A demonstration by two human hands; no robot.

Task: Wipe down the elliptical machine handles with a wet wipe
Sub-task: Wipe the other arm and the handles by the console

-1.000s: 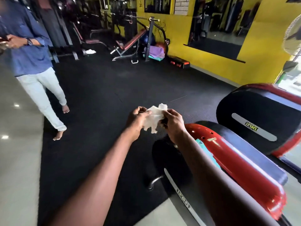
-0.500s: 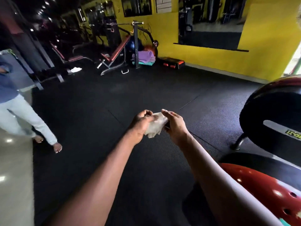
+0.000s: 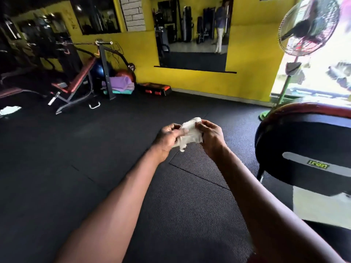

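Wet wipe (image 3: pixel 190 134) bunched between my 2 hands, chest-front over the floor mat (image 3: pixel 95 158). Left hand (image 3: pixel 168 136) and right hand (image 3: pixel 211 137) pinch opposite edges. Likely limp, light, damp; hold corners, spread flat.

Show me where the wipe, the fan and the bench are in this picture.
wipe (image 3: pixel 190 134): head view, on the crumpled white middle between both hands.
fan (image 3: pixel 311 25): head view, on the round wire guard.
bench (image 3: pixel 79 77): head view, on the red tilted backrest pad.
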